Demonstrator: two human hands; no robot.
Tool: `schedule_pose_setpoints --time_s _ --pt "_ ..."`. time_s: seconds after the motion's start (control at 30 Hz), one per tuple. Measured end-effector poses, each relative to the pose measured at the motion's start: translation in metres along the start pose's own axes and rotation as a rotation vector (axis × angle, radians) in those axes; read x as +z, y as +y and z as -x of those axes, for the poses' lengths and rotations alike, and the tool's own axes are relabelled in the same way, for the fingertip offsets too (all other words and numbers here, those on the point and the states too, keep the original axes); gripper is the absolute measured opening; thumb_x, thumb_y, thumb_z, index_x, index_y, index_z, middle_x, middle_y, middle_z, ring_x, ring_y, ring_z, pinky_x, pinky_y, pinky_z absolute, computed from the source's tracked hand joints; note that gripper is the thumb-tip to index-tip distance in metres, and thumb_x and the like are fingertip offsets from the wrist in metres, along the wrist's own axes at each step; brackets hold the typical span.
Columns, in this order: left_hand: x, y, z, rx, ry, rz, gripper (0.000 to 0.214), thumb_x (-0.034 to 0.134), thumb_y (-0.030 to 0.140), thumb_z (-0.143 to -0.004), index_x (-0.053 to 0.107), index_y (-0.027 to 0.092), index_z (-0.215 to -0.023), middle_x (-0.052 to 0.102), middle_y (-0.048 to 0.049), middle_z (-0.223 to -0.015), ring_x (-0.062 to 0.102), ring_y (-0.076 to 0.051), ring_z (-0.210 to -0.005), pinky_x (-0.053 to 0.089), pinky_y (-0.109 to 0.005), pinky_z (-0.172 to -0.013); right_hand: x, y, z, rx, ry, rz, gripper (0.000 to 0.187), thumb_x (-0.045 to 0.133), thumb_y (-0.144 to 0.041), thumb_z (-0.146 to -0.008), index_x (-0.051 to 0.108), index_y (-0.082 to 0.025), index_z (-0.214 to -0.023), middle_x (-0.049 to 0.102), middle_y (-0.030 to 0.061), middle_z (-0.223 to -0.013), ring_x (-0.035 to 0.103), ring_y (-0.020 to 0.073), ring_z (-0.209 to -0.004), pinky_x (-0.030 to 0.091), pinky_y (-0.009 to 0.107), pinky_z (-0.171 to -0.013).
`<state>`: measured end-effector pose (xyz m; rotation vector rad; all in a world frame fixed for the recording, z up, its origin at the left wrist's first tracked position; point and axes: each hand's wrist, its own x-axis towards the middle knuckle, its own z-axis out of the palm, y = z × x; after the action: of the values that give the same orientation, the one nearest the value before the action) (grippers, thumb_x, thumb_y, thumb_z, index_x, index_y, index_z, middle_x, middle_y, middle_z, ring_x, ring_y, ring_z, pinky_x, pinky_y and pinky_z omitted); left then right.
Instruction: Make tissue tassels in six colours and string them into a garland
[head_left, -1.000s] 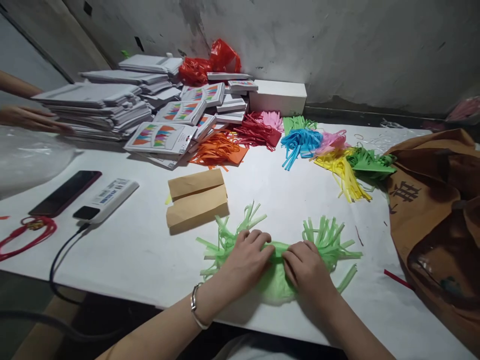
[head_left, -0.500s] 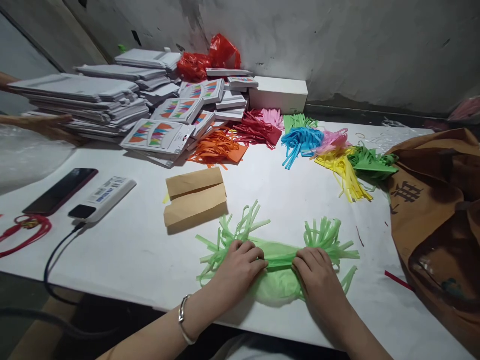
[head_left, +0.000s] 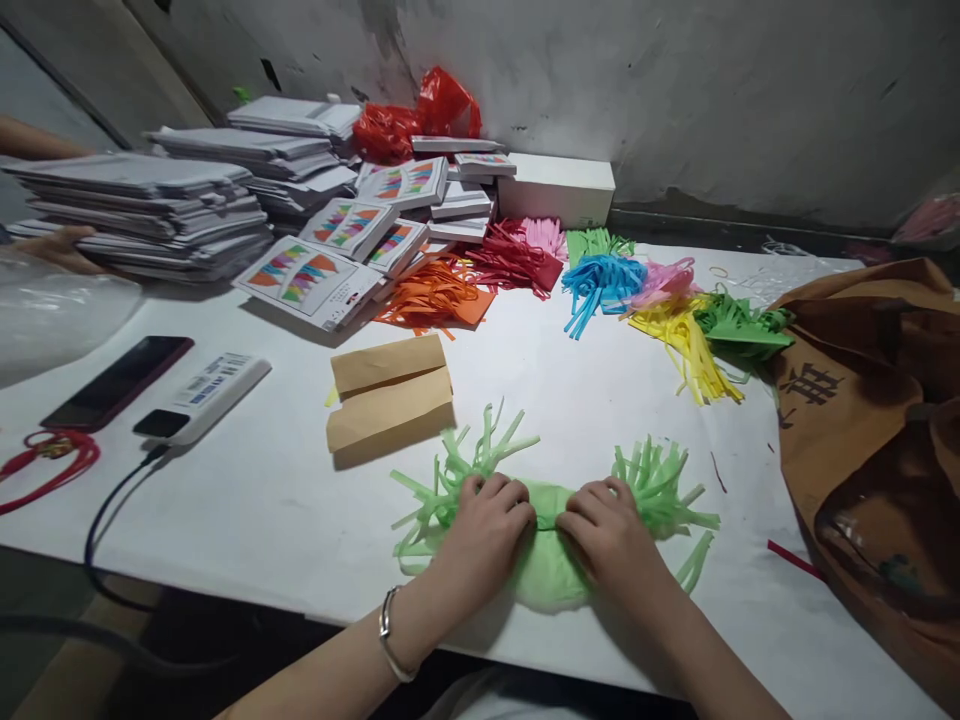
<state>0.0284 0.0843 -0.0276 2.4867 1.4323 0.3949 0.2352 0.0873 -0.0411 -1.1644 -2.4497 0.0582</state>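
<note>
Light-green tissue paper (head_left: 551, 570) lies on the white-covered table in front of me, its cut fringe (head_left: 660, 485) fanning out at both ends. My left hand (head_left: 491, 525) grips the folded middle strip of this tissue paper with curled fingers. Close beside it, my right hand (head_left: 611, 530) pinches the same strip, a short gap of green showing between the two hands. Both sets of fingertips are partly hidden against the paper. Beyond my left hand rest two folded tan paper pieces (head_left: 390, 395).
Fringed tissue bundles, among them orange (head_left: 431, 297), blue (head_left: 604, 285) and yellow (head_left: 686, 345), line the back. Printed packets (head_left: 311, 280) and white stacks (head_left: 142, 215) stand left, with another person's hand (head_left: 64, 250) at them. A phone (head_left: 120, 380), power bank (head_left: 214, 400) and brown bag (head_left: 847, 400) flank the table.
My right hand has moved left along the strip, closer to my left hand. At the far left, the other person's hands and the white stack have shifted left.
</note>
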Motion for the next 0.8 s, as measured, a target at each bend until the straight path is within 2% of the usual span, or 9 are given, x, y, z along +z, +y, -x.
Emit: schedule_pose_setpoints --time_s 0.1,0.27,0.43,0.63,0.8 --pt "-0.001 -0.001 -0.001 0.065 0.000 -0.034 0.011 0.060 0.014 -0.092 0.065 0.021 -0.085 0.067 -0.0035 -0.095 0.054 -0.023 -0.094 0.032 -0.044 -0.086 0.005 -0.002 -0.001 -0.106 0.031 -0.031 0.027 0.046 -0.009 -0.097 0.062 -0.020 -0.077 0.059 0.0019 -0.076 0.050 0.0181 -0.077 0.033 0.038 -0.089" --pt "0.000 -0.001 -0.002 0.155 0.037 -0.049 0.012 0.058 0.011 -0.093 0.063 0.019 -0.085 0.066 -0.0029 -0.092 0.053 -0.022 -0.091 0.033 -0.041 -0.088 0.009 -0.006 -0.003 -0.073 0.060 -0.026 0.024 0.045 -0.016 -0.100 0.063 -0.018 -0.083 0.060 0.0033 -0.079 0.050 0.0188 -0.079 0.033 0.039 -0.088" --pt "0.007 -0.003 -0.002 0.224 0.038 -0.054 0.019 0.052 0.013 -0.098 0.062 0.019 -0.082 0.066 -0.0033 -0.089 0.053 -0.021 -0.088 0.032 -0.043 -0.091 0.008 -0.009 0.000 -0.130 0.051 -0.018 0.032 0.040 -0.011 -0.101 0.061 -0.019 -0.078 0.059 0.0027 -0.075 0.049 0.0185 -0.076 0.036 0.037 -0.088" --pt "0.010 -0.009 0.000 0.204 0.011 0.009 0.016 0.059 0.017 -0.097 0.064 0.019 -0.082 0.067 -0.0011 -0.087 0.054 -0.020 -0.088 0.032 -0.040 -0.088 -0.007 0.002 0.026 -0.116 0.095 -0.102 0.028 0.039 -0.008 -0.101 0.066 -0.015 -0.101 0.068 0.0065 -0.096 0.057 0.0195 -0.095 0.036 0.043 -0.105" --pt "0.009 -0.008 -0.002 0.082 -0.006 0.116 0.012 0.067 0.013 -0.089 0.066 0.019 -0.079 0.067 -0.0010 -0.089 0.055 -0.021 -0.088 0.033 -0.039 -0.082 -0.009 0.004 0.038 0.031 0.113 -0.210 0.021 0.046 -0.005 -0.097 0.064 -0.017 -0.097 0.063 0.0065 -0.100 0.059 0.0189 -0.098 0.036 0.046 -0.109"
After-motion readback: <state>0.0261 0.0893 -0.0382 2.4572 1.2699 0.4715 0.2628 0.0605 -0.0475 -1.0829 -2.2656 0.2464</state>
